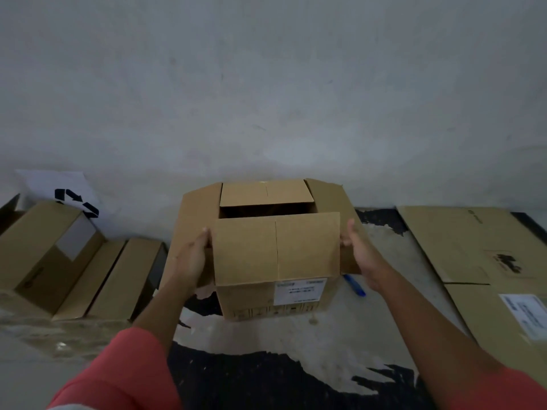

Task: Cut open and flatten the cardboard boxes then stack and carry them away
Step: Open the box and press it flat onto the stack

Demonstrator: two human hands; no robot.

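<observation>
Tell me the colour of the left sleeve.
Coral pink; the left sleeve shows best in the head view.

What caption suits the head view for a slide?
Left hand and right hand hold an open cardboard box by its sides; flattened cardboard lies nearby.

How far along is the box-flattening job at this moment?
Early to midway. Done: flattened cardboard lies on the floor at right. In hand: the left hand and right hand hold the middle box, its top flaps open but not yet flattened; a blue tool lies beside it. Left: flattening this box and the boxes at left, then stacking and carrying.
</observation>
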